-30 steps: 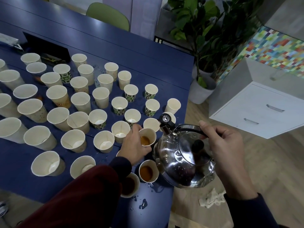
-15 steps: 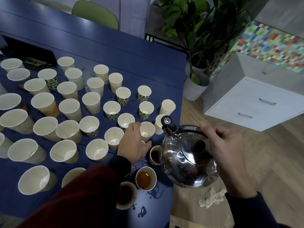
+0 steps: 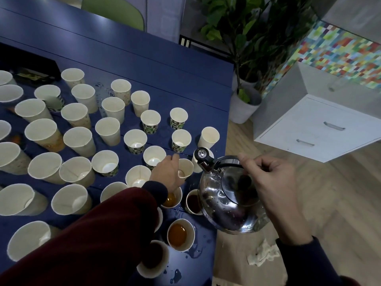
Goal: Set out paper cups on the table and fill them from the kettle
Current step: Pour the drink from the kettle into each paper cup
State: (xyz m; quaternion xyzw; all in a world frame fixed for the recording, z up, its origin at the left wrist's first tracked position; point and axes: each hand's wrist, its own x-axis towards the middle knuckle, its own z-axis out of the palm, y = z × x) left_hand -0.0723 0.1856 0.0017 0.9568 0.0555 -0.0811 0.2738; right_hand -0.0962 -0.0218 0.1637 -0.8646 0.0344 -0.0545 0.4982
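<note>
Left grip (image 3: 168, 174) clasps cup (image 3: 186, 168), right grip (image 3: 274, 186) kettle (image 3: 224, 211)

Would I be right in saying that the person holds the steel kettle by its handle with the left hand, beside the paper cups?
Not quite: the head view shows the right hand holding the steel kettle by its handle, beside the paper cups; the left hand is at one.

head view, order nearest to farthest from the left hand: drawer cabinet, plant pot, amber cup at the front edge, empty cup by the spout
From the left hand:
1. empty cup, in its grip, at the fingers.
2. amber cup, nearer the camera, right of the sleeve.
3. plant pot, well off to the upper right.
4. drawer cabinet, farthest right.
</note>
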